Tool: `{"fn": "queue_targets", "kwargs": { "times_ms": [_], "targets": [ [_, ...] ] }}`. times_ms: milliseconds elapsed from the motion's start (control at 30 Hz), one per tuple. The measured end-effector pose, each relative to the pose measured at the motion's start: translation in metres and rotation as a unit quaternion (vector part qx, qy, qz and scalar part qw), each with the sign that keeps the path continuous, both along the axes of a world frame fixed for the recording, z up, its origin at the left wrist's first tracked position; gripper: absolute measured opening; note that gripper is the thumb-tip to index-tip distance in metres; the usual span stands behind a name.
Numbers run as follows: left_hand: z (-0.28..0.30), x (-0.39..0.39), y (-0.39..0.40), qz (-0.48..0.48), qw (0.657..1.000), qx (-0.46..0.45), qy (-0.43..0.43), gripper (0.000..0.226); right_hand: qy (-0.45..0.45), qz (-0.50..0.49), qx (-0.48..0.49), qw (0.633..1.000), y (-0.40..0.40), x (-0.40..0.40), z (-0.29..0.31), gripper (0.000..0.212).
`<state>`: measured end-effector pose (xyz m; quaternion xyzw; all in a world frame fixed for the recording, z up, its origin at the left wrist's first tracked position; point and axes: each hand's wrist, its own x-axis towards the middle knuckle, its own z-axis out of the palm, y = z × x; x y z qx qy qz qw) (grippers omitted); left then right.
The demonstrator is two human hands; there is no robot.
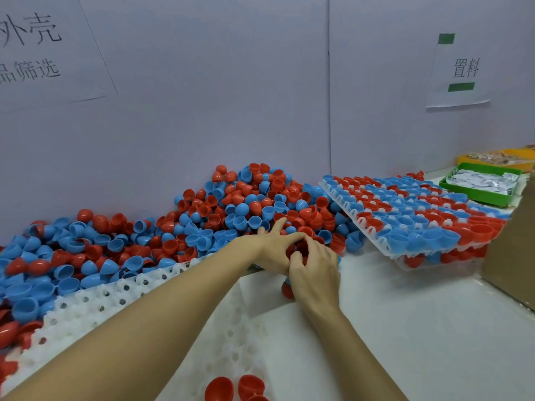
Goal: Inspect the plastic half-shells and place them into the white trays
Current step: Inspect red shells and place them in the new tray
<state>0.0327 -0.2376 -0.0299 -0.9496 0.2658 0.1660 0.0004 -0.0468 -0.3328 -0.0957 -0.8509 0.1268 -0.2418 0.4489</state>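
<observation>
Shells [249, 209] sit in a loose red and blue pile across the middle of the frame, against the wall. Both your hands meet at its near edge, centre frame: left hand [275, 247] spread, fingers reaching into the pile, right hand [314, 269] curled over red pieces [301, 247]. Can't tell exactly how many you're gripping; another red one [287, 290] shows under your right palm. These look like thin moulded plastic: light, stiff, slick, likely to skate or nest into each other. Pinch at the rim, thumb inside and finger outside; squeezing across the dome will probably pop one loose. Empty white tray [121, 296] lies lower left, partly buried by the pile. Filled trays [411, 215] are stacked at right, tilted against the heap, so don't nudge that stack.
</observation>
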Motion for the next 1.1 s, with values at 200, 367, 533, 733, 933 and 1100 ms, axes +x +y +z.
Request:
{"fn": "queue_targets", "kwargs": {
  "times_ms": [200,367,533,733,933,1100],
  "targets": [
    [-0.016,-0.01,-0.004,0.047,0.984,-0.113,-0.126,0.065,-0.018,0.01,0.021,1.0,-0.002,0.001,-0.002,0.038],
    [-0.016,-0.008,-0.01,0.077,0.984,-0.136,-0.086,0.069,-0.016,0.009,0.031,0.999,-0.002,0.004,-0.003,0.045],
    [-0.019,-0.01,-0.014,0.111,0.971,-0.156,-0.142,0.052,-0.03,0.011,0.039,0.999,-0.001,0.004,-0.005,0.047],
    [-0.021,-0.006,-0.012,0.128,0.967,-0.168,-0.141,0.049,-0.02,0.005,0.045,0.999,0.0,0.006,-0.005,0.049],
    [-0.023,0.001,0.0,0.115,0.926,-0.28,-0.225,0.019,-0.027,0.005,0.055,0.998,0.0,0.005,-0.006,0.047],
    [0.011,-0.002,0.018,0.158,0.868,-0.443,-0.159,0.035,-0.013,0.001,0.051,0.999,0.001,0.004,-0.003,0.047]
  ]
}}
